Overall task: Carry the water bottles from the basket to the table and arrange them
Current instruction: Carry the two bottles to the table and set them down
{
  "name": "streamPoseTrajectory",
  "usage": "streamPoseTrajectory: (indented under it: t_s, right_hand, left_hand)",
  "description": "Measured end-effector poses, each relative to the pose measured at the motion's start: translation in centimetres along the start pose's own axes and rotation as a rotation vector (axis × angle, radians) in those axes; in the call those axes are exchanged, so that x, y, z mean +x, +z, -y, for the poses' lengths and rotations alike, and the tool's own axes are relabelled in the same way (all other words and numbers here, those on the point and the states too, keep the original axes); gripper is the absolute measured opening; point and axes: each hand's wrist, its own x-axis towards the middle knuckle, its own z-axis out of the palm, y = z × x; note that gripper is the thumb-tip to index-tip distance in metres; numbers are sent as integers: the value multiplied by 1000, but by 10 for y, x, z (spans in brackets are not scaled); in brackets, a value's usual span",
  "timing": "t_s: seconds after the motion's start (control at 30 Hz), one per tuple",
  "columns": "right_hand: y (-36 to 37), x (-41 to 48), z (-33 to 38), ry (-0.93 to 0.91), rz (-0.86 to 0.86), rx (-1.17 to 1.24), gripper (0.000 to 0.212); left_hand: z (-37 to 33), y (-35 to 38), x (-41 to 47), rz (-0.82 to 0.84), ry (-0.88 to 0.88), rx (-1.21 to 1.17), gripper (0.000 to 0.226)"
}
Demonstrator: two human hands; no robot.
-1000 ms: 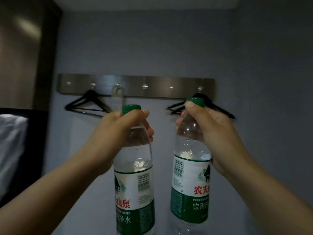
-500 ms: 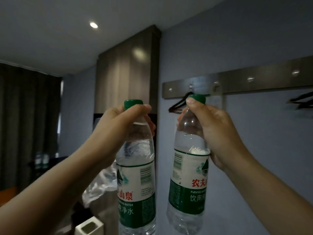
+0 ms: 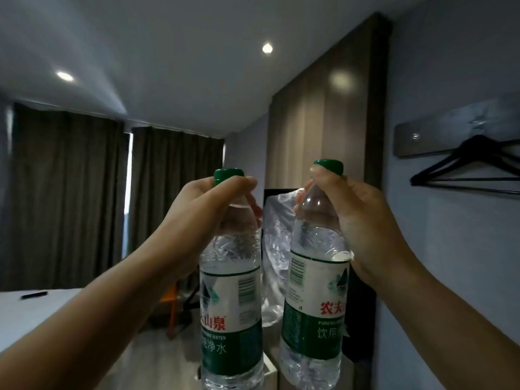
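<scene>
Two clear water bottles with green caps and green-and-white labels hang upright in front of me. My left hand [image 3: 202, 218] grips the left bottle [image 3: 232, 299] by its neck, just under the cap. The right bottle [image 3: 313, 299] is held the same way by my right hand [image 3: 363, 220]. Both bottles are side by side at chest height, a small gap between them. No basket or table with bottles shows clearly in this view.
A grey wall on the right carries a hook rail [image 3: 455, 133] with a black hanger [image 3: 467, 167]. Dark curtains [image 3: 84, 198] close the far end of the room. A white surface [image 3: 33, 308] with a dark object lies at the left. Clear plastic wrap [image 3: 274, 249] hangs behind the bottles.
The view has swung left, from facing the hook rail on the wall to looking down the room toward the curtains. Both hands keep the bottles held up the same way.
</scene>
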Motion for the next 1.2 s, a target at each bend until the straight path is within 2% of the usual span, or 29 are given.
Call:
streamPoseTrajectory:
  t_s: [0.2,0.47,0.8,1.2]
  right_hand:
    - [7,45,-55,11,113,165,26]
    - [33,102,-137,28,202,225,33]
    - [116,178,-239,-27,188,197,36]
    - [208,278,-361,4,154,167,35]
  left_hand:
    - [33,-8,36,-101,-5,100,29]
    - [95,-36,85,-185,-49,138,25]
    - [177,-130,164,-210,-34,161,19]
    - [283,-245,281,-193,-54,212,20]
